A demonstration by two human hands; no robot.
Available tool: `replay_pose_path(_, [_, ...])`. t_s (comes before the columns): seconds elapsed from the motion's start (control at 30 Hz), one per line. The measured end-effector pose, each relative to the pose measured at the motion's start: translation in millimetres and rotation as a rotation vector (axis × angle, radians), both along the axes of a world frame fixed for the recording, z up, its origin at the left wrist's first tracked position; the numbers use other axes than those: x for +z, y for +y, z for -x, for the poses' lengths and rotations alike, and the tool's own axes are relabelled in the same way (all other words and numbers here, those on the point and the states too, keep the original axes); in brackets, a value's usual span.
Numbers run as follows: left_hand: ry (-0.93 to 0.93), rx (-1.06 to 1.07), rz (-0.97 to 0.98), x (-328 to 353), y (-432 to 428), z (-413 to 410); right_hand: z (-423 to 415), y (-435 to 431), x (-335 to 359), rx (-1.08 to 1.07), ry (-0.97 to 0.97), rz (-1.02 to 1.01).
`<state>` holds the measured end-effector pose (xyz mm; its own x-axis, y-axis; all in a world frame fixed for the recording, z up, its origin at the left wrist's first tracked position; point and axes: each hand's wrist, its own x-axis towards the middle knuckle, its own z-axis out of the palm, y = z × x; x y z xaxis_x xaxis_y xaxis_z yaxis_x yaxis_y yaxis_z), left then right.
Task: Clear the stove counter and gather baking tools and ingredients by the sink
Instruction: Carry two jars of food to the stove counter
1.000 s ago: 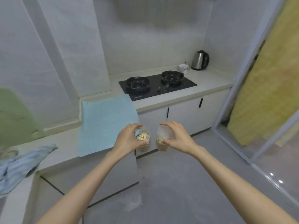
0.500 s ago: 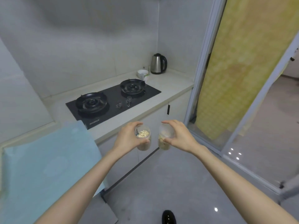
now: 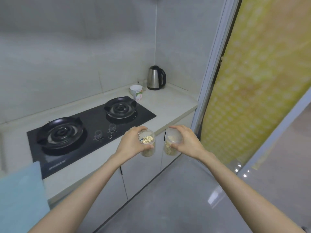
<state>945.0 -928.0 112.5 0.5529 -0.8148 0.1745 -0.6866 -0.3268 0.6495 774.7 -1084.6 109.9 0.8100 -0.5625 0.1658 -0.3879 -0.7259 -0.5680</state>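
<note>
Two clear jars are up in the air, one per hand, just in front of the bench (image 3: pixel 171 103) edge by the stove (image 3: pixel 87 130).

- Left grip (image 3: pixel 133 143): clamped round the left jar (image 3: pixel 147 139) near the rim.
- Right grip (image 3: pixel 186 142): clamped on the right jar (image 3: pixel 169 149), fingers over the top edge and thumb on the near side.
- Jars: just beside each other, apart, roughly upright, each part-filled with pale flakes (oats, by the look).
- Left jar appears lidless. The right jar's top is cloudy, so I cannot tell whether it has a lid.
- Sink: not in view.
- On the bench: a kettle (image 3: pixel 155 78) in the corner, with a white cup (image 3: pixel 137 92) near it.

Risks, as judged:
1. Spill. Any tilt while turning towards the sink would tip flakes out of the open jar onto the floor.
2. Slip. Both holds sit high on smooth plastic with nothing under the bases, so a loosened hold means a drop.
3. Knock. The jars ride close together, and a swing could clack them and jolt the contents.
</note>
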Motion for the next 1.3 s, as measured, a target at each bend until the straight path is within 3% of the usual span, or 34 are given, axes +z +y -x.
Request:
replay_pose_path(0.8, [0.011,-0.001,-0.09,-35,-337,-245,-244,-326,-25,0.041,0.124,0.028])
replay_pose_path(1.17, [0.066,0.169,-0.11,-57,-435,-347,-380,-444,-35,0.09,0.147,-0.02])
replay_pose_path(1.3, [-0.002,0.256,-0.119,-71,-473,-380,-433,-485,-46,0.148,0.199,0.01])
